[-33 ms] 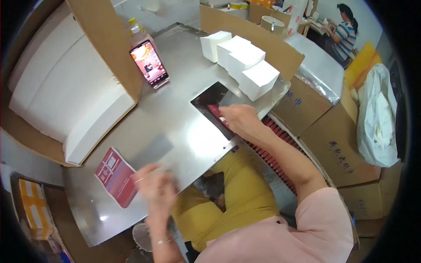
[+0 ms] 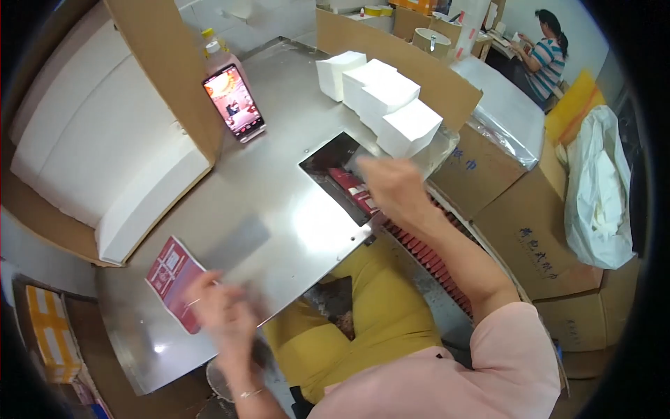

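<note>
My right hand [image 2: 394, 187] is at the dark rectangular recess [image 2: 321, 159] in the metal table. Its fingers are curled and their tips hidden, so I cannot make out what they hold. Just beneath it, a red printed packet [image 2: 354, 190] lies in the recess. Smeared by motion, my left hand [image 2: 227, 311] is over the near right edge of a stack of flat red and purple printed packets [image 2: 169, 274]. Whether those fingers grip anything cannot be seen.
Several white tissue stacks [image 2: 412, 124] stand behind the recess. A lit phone [image 2: 235, 105] leans against a bottle. At left is an open carton [image 2: 188, 105] of white stacks. Rows of red packets [image 2: 433, 262] sit below the table's right edge, beside cartons [image 2: 537, 244]. Another person [image 2: 548, 59] sits far right.
My left hand has shifted left, further over the printed packets. The right hand has lifted slightly off the red packet in the recess, showing more of it.
</note>
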A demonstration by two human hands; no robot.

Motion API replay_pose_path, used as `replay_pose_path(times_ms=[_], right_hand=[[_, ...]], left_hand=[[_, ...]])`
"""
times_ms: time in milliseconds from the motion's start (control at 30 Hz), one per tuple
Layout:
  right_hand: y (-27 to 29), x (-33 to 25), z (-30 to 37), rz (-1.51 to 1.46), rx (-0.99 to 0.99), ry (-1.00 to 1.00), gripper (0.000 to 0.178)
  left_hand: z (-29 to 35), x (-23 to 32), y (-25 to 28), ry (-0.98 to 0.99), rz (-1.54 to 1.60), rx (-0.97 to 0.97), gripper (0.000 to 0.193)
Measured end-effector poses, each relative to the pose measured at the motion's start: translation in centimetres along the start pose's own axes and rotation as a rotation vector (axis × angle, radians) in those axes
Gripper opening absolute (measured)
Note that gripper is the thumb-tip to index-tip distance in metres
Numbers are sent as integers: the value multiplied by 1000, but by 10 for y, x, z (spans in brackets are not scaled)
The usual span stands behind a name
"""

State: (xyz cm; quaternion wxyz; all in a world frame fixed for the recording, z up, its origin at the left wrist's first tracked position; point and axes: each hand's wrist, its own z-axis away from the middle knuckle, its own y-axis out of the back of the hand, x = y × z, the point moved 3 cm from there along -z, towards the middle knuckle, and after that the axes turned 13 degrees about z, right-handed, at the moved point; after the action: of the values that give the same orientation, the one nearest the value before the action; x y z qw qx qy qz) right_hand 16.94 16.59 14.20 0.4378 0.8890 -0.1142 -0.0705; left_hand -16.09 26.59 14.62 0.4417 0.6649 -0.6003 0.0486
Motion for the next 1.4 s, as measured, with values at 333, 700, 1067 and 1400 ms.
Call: replay_pose_path(times_ms=[333,700,1067,1400], right_hand=[[20,79,-12,346,171,-223,26],[18,88,-5,244,299,-204,17],[-29,-89,7,125,-230,397,27],[37,22,-13,393,241,-73,14]], left_hand=[[8,-68,59,263,-477,-186,12],[-10,22,-96,-96,203,-267,14],[-13,32,-109,-58,-166,-361,80],[-15,26,-101,28,-361,-295,51]])
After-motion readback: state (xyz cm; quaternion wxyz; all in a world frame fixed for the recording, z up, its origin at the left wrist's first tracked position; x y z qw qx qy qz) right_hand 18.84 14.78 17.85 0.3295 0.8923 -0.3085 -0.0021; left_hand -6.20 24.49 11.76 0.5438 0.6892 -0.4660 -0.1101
